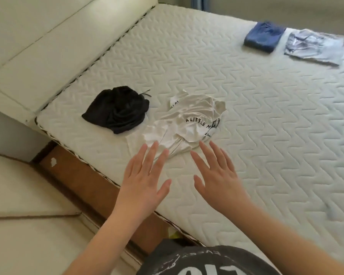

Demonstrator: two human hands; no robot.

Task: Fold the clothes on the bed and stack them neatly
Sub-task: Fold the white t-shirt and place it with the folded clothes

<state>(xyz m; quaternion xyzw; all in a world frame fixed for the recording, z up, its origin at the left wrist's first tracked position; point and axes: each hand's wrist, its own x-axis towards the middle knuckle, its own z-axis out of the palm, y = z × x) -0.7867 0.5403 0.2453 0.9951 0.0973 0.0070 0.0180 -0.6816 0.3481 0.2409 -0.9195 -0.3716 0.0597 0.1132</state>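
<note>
Both hands, left [142, 176] and right [216, 174], reach flat with fingers spread, holding nothing. Just ahead lies a crumpled white shirt [187, 124], a black garment [117, 112] beside it.

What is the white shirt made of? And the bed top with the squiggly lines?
The white shirt looks like thin, soft, matte knit, probably cotton: it crumples into small folds and has printed black letters. The bed top looks like padded quilted fabric, cream and slightly puffy, with stitched zigzag lines.

crumpled shirt [189, 124] mid-bed [246, 135], bundled garment [117, 111] just left; two folded pieces [262, 37] [314, 47] side by side, far right
</note>
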